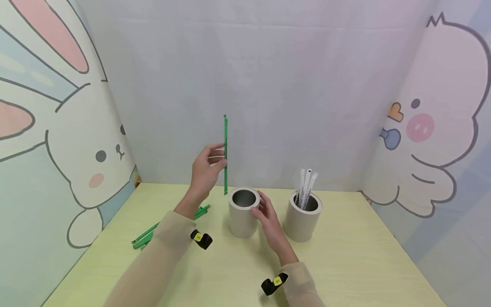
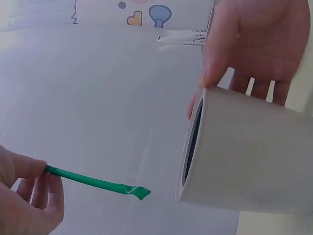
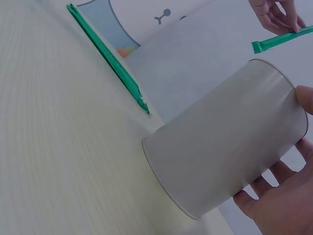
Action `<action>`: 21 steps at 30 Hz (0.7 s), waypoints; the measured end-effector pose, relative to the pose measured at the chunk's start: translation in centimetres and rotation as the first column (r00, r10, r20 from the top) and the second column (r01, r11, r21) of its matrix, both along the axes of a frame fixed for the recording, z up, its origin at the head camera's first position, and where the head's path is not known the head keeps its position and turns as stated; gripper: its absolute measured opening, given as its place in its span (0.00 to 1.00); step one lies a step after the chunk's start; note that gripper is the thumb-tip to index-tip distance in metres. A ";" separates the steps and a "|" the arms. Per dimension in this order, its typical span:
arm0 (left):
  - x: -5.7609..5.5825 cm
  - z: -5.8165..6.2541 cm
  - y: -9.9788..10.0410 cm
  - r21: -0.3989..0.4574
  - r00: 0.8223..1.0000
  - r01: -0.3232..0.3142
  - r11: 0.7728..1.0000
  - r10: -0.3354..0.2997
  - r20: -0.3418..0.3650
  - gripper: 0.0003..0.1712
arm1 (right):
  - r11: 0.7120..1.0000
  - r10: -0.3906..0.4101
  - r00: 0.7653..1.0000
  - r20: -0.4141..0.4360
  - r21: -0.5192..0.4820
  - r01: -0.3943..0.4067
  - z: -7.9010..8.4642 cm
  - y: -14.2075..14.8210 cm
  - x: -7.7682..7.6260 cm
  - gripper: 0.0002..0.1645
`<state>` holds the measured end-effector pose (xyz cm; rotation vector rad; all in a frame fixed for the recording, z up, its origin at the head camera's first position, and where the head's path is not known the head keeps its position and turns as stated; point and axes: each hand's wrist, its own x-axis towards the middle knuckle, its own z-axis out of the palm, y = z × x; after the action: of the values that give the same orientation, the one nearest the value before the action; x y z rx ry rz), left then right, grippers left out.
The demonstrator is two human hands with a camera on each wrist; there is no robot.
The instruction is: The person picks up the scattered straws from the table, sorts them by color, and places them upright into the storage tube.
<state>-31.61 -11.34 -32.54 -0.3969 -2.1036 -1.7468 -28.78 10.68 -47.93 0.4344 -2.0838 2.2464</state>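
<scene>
My left hand (image 1: 207,170) pinches a green-wrapped straw (image 1: 226,136) between thumb and fingers. The straw stands upright, its lower end just above and to the left of the rim of a beige cylindrical cup (image 1: 242,221). Around the right side of that cup curls my right hand (image 1: 271,226), thumb at the rim and fingers behind the wall. The cup's dark interior shows no straws in the head view. In the left wrist view, the folded lower tip of the straw (image 2: 93,181) points toward the cup's mouth. The right wrist view shows the cup's base on the table.
Several more green-wrapped straws (image 1: 145,236) lie on the table (image 1: 353,264) at the left, partly hidden by my left forearm. A second beige cup (image 1: 301,226) stands to the right, holding several white-wrapped straws (image 1: 305,187). A grey cloth wall (image 1: 291,94) rises behind.
</scene>
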 end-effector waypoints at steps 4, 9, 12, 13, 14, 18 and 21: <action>-0.3 0.0 1.7 0.072 0.999 0.042 0.997 -0.040 -0.021 0.27 | 1.000 0.000 1.000 0.005 0.007 0.000 -0.1 0.1 -0.1 0.41; -0.8 -1.7 3.0 0.125 0.997 0.037 0.992 -0.044 0.057 0.27 | 1.000 -0.001 1.000 0.011 0.007 0.001 -0.1 0.1 -0.1 0.41; -1.1 -2.8 3.2 0.155 0.995 0.017 0.988 -0.032 0.098 0.27 | 1.000 0.000 1.000 0.008 0.006 0.000 0.0 0.1 -0.2 0.41; -1.1 -3.2 3.2 0.164 0.994 0.010 0.986 -0.028 0.106 0.27 | 1.000 0.001 1.000 0.006 0.005 -0.001 0.0 0.1 -0.2 0.41; -1.1 -3.6 3.1 0.170 0.993 0.003 0.985 -0.023 0.112 0.27 | 1.000 0.001 1.000 0.006 0.005 -0.001 0.0 0.1 -0.2 0.41; -1.1 -5.0 3.1 0.175 0.991 -0.022 0.984 -0.002 0.134 0.28 | 1.000 -0.005 1.000 0.004 0.004 0.005 -0.1 0.0 -0.3 0.41; -1.2 -6.1 3.2 0.162 0.988 -0.032 0.986 0.008 0.152 0.29 | 1.000 -0.008 1.000 0.011 0.005 0.008 -0.1 0.0 -0.3 0.40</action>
<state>-32.81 -8.15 -38.59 -0.2018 -2.0343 -1.9768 -29.09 10.69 -48.03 0.4133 -2.0932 2.2447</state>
